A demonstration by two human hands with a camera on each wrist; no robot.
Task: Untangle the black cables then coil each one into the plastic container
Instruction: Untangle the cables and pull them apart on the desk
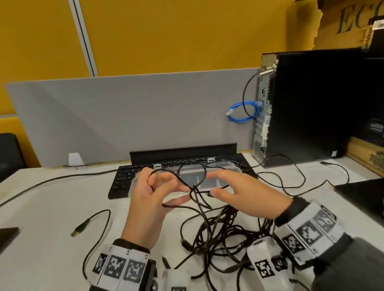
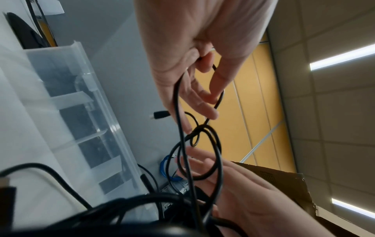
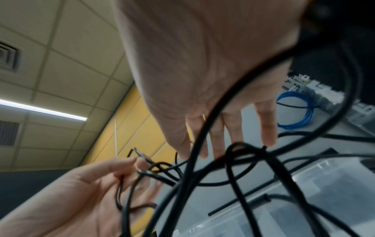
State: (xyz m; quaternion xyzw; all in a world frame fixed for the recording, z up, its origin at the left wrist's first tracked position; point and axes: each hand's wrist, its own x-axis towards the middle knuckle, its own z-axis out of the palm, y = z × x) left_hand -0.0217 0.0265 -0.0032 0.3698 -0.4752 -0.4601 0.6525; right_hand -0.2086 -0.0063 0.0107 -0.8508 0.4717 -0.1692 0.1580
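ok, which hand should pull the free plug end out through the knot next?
Probably right. The right hand is open, fingers straight, beside the knot. The left hand already pinches a cable loop, so it can hold steady.

We hold both hands raised side by side, forearms converging; our left hand [image 1: 147, 197] curls its fingers [image 2: 205, 62], thumb pinching inward; our right hand [image 1: 238, 191] extends straight, relaxed fingers [image 3: 266, 126], palm down.
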